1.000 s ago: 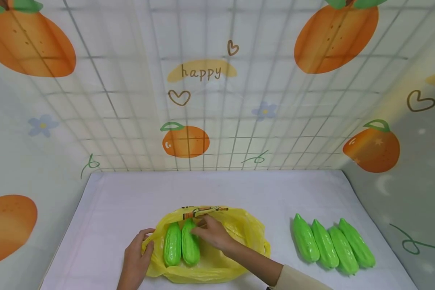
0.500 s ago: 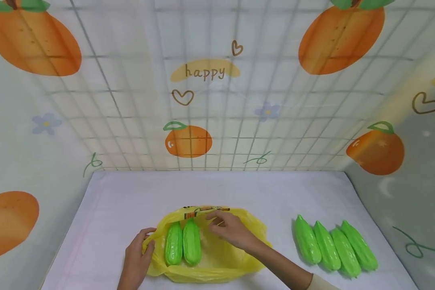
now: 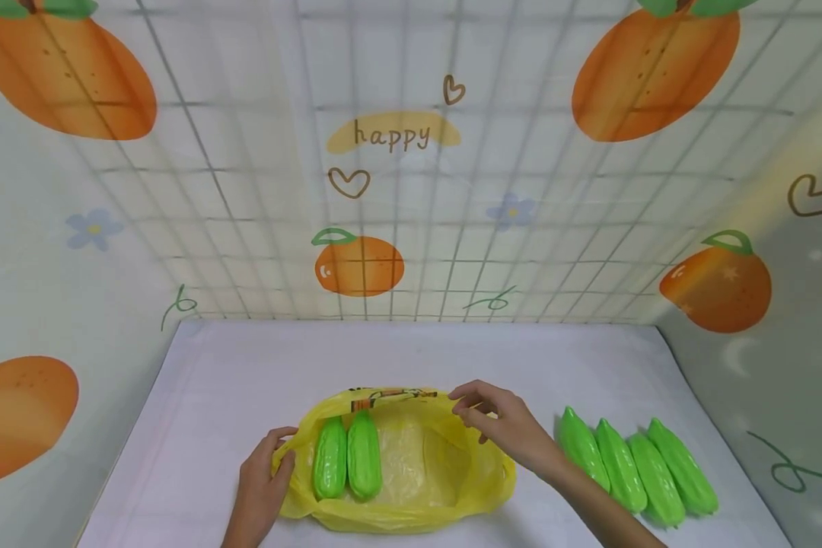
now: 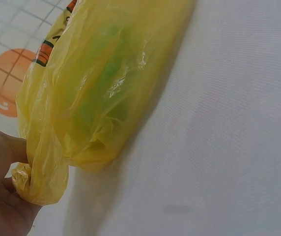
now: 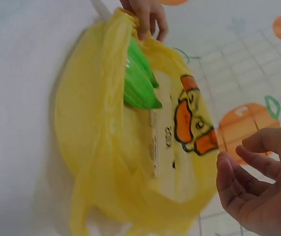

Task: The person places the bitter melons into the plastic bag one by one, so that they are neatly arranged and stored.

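Observation:
A yellow plastic bag [image 3: 390,521] with a printed cartoon figure lies on the table, its mouth held wide. Two ribbed green cucumber-like vegetables [image 3: 364,457] lie side by side in its left part. My left hand [image 3: 259,483] pinches the bag's left edge; in the left wrist view the gathered handle [image 4: 52,182] shows between thumb and fingers. Over the bag's far right rim is my right hand [image 3: 503,422], fingers loosely bent and holding nothing. The right wrist view shows that hand [image 5: 263,182] beside the printed side.
Several more green cucumber-like vegetables [image 3: 619,466] lie in a row at the table's right, partly behind my right forearm. Inside the bag, a pale straight-edged thing [image 5: 162,132] with dark marks shows. Fruit-printed cloth walls [image 3: 411,304] rise behind the white table [image 3: 233,365].
My right hand has left the second green vegetable inside the bag and moved right, to the bag's far right rim. The left hand keeps its hold. The head view has shifted slightly.

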{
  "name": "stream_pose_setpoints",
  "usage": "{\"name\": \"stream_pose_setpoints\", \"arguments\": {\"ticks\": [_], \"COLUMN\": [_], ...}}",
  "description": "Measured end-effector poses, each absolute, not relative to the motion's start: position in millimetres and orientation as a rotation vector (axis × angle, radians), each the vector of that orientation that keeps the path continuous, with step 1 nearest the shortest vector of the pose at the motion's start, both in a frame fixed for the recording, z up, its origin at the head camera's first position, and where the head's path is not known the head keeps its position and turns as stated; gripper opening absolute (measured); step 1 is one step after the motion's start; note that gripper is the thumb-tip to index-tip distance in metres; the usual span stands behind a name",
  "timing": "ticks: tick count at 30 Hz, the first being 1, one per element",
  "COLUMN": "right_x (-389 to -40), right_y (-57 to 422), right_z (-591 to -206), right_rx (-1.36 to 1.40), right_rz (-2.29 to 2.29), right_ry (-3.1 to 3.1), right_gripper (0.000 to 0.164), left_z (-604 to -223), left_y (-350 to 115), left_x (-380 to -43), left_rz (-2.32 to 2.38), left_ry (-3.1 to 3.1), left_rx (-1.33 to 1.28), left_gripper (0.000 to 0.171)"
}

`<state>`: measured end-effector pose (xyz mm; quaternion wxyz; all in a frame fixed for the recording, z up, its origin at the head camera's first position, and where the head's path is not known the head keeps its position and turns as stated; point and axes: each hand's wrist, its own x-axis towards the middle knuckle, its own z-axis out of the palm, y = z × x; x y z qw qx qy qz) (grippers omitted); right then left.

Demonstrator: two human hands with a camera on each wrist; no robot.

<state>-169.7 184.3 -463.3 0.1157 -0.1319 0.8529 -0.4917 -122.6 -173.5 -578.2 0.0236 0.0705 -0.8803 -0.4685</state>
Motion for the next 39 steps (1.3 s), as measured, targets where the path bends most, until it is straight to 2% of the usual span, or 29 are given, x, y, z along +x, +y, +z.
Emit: {"name": "stream_pose_setpoints", "arguments": {"ticks": [11,32,39], "right_x": [-170.0,-162.4,-163.5], "right_y": [228.2,318.8,332.0], "right_z": [-458.4,-498.2,-501.3], "right_rx": [-0.278,0.082,0.057], "right_rz": [-1.455,-1.156,-1.027], "right_ry": [2.603,2.833,2.903], "right_gripper": [0.023,0.032,0.037], "left_z": [-578.3,-577.4,-576.7], "left_y": [-170.7,-170.4,-170.3], "left_x": [-121.8,-121.6,-120.9], "left_rz": [-1.458,-1.436,-1.424], "left_ry": [-2.740,-2.750,-2.760], "left_rx": [0.220,0.222,0.221], "left_gripper": [0.029,0.029,0.029]}}
